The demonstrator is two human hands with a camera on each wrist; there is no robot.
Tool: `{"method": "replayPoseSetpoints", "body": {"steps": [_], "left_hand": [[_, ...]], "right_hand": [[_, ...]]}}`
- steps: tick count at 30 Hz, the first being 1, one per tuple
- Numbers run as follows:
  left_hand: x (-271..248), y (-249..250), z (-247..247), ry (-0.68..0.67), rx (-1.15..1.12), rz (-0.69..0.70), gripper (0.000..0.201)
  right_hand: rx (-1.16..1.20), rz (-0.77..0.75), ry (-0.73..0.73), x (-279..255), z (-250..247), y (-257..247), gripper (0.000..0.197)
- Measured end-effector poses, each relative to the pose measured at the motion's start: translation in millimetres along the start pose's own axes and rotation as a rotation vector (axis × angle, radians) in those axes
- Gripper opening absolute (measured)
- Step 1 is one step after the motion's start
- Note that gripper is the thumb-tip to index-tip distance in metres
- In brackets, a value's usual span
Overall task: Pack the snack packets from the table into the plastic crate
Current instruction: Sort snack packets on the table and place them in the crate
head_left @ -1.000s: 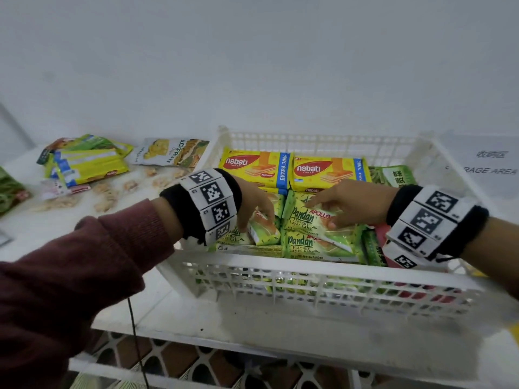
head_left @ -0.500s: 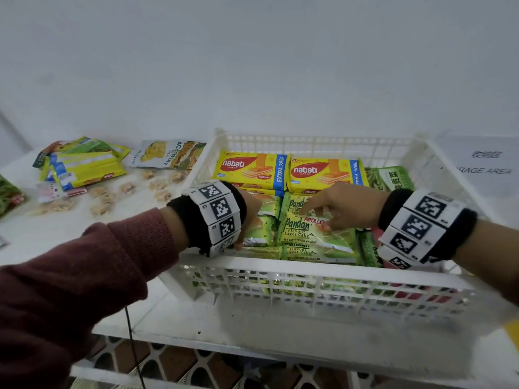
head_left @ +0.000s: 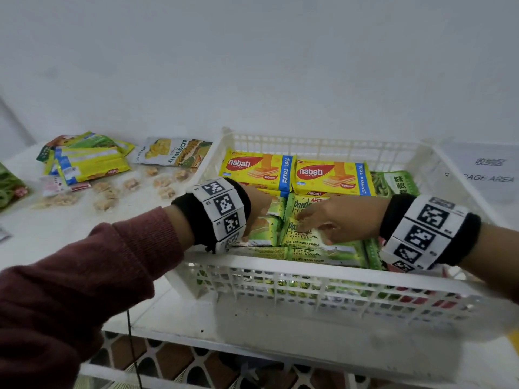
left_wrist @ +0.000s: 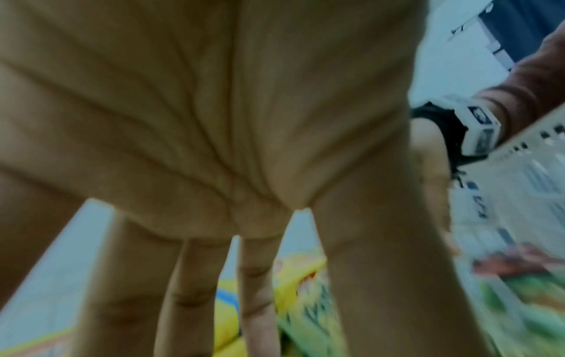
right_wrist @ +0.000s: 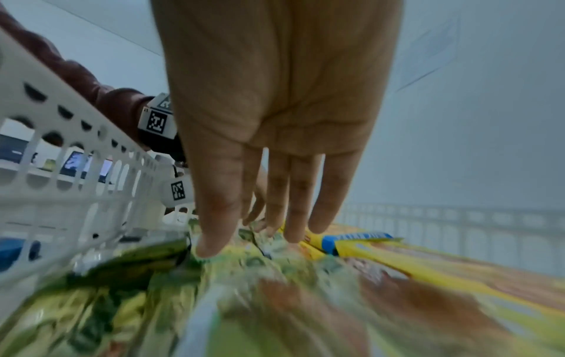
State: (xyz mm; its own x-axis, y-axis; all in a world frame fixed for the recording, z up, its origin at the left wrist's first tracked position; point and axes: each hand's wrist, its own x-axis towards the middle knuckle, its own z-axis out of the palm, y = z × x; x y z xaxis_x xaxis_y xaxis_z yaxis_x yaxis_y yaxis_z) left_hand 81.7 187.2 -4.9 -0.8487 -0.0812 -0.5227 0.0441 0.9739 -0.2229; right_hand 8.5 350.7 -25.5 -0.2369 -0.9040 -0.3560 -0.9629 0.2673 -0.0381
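Observation:
A white plastic crate [head_left: 309, 265] holds two yellow Nabati wafer packets [head_left: 258, 169] at the back and several green Pandan cake packets [head_left: 309, 244] in front. My left hand [head_left: 259, 209] reaches over the crate's left wall and rests on a green packet, fingers [left_wrist: 253, 277] straight and spread. My right hand [head_left: 334, 220] lies flat on the Pandan packets, with straight fingers [right_wrist: 299, 217] and the thumb touching the wrapper [right_wrist: 153, 289]. Neither hand grips anything.
On the table left of the crate lie a jackfruit chips bag [head_left: 174, 151], a pile of yellow and green packets [head_left: 90, 164] and several small clear-wrapped snacks [head_left: 132, 186]. A green packet [head_left: 398, 183] sits in the crate's back right. A paper sign [head_left: 488, 169] lies right of the crate.
My left hand drew back toward the crate's near left side. My right hand slid slightly nearer over the Pandan packets, which shifted a little.

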Motion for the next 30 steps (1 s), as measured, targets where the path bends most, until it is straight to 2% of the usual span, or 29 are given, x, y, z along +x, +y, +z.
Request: {"method": "replayPoseSetpoints", "body": {"steps": [3, 6, 8, 10, 14, 17, 19, 21, 25, 28, 30], "left_hand": [[-9, -14, -10, 0.058, -0.132, -0.016, 0.07], [-20, -29, -23, 0.157, -0.275, -0.026, 0.065], [-28, -40, -31, 0.254, -0.336, -0.026, 0.06], [-39, -52, -35, 0.342, -0.387, -0.034, 0.056], [-57, -82, -28, 0.386, -0.522, -0.076, 0.051], [-61, -102, -12, 0.401, -0.557, -0.126, 0.048], [-58, -109, 0, 0.392, -0.563, -0.14, 0.048], [-53, -112, 12, 0.367, -0.56, -0.143, 0.047], [-39, -112, 33, 0.402, -0.58, -0.11, 0.047], [-34, -114, 41, 0.449, -0.612, -0.094, 0.048], [-33, -116, 44, 0.471, -0.631, -0.086, 0.049]], "right_hand": [[0.006, -0.06, 0.055, -2, -17, -11, 0.067], [-0.161, -0.132, -0.011, 11, -21, -34, 0.078], [-0.25, -0.186, -0.023, 26, -15, -46, 0.075], [-0.227, -0.225, 0.018, 37, -12, -51, 0.063], [0.015, -0.252, 0.156, 43, -18, -45, 0.031], [0.327, -0.268, 0.31, 44, -37, -44, 0.022], [0.461, -0.254, 0.341, 47, -56, -49, 0.019], [0.481, -0.266, 0.274, 53, -76, -57, 0.02], [0.295, -0.241, 0.087, 81, -96, -71, 0.018], [0.237, -0.183, -0.121, 105, -87, -83, 0.014], [0.257, -0.142, -0.183, 116, -75, -90, 0.026]]}}
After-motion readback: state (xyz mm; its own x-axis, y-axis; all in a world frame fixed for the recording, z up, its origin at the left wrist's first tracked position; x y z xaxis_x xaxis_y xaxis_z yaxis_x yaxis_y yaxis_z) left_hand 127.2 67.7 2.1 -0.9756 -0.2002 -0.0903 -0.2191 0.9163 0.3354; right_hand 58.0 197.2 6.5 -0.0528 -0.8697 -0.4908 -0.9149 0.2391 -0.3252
